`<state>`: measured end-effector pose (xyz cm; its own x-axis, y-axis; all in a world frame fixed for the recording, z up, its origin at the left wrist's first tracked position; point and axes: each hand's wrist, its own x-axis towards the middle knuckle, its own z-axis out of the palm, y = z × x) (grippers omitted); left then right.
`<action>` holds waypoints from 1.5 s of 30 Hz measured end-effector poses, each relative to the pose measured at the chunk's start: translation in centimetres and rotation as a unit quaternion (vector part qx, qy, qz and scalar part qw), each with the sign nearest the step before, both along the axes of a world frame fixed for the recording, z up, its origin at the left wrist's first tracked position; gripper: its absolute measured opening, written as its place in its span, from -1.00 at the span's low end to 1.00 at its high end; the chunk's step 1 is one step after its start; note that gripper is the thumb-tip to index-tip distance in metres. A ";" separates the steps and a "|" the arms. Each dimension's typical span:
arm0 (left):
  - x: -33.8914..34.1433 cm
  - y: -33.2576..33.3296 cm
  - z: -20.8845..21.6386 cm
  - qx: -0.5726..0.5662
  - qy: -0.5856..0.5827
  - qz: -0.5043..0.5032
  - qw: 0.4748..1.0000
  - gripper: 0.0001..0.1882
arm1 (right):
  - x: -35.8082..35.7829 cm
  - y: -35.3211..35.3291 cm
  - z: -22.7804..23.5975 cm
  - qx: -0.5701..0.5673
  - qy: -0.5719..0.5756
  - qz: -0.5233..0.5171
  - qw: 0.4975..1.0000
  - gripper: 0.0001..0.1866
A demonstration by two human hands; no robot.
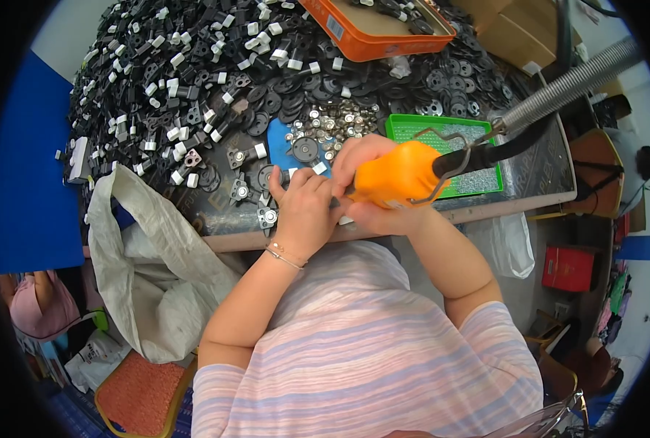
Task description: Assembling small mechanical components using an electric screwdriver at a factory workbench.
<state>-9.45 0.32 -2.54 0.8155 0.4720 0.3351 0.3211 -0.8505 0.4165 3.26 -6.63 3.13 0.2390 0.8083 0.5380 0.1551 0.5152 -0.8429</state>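
My right hand [358, 155] is wrapped round an orange power screwdriver [399, 174], which hangs from a coiled metal spring [573, 84]. At the table's front edge my left hand [306, 208] has its fingers bent and pressed together right beside the screwdriver's front end. What they grip is hidden by the hands; a bit of white shows just below. Beyond the fingers, a black disc [305, 150] lies on a blue pad [277, 142]. Small round metal pieces [339, 120] are heaped behind it. Black parts with metal centres [267, 217] lie left of my left hand.
A large heap of black parts with white ends [171, 80] covers the table's left and back. Right of the screwdriver sits a green tray [392, 128] of tiny metal pieces. An orange tray [361, 52] stands at the back. A whitish sack [157, 292] hangs at the front left.
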 end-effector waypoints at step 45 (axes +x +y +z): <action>2.1 -0.9 -0.3 -0.108 0.039 -0.041 0.993 -0.50 | 3.7 -3.7 2.2 0.103 0.143 -0.061 0.982 -0.69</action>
<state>-7.32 -0.57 -2.80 0.8740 0.4561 0.1675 0.2924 -0.7690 0.5684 6.94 -10.35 5.28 0.4925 0.6458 0.5835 -0.0028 0.6716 -0.7409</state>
